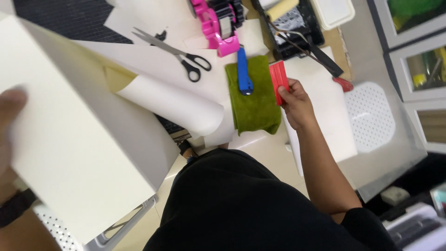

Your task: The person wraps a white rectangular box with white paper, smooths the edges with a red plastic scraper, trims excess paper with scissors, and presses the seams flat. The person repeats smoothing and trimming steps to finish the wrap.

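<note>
Flat red scraper [278, 82] in right hand [295, 104]

pale glossy tiled floor [274, 153] under even, bright light — at the right a white cabinet with glass-fronted doors [418, 51]; beside it a white perforated plastic stool seat [371, 116] — and dark woven matting [69, 18] at upper left.

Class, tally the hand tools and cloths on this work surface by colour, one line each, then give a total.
Red: 1, the red scraper held in the right hand
Blue: 1, the blue-handled tool
Green: 1, the green cloth
Pink: 1, the pink tape dispenser
Black-handled: 1, the scissors
Total: 5
</note>
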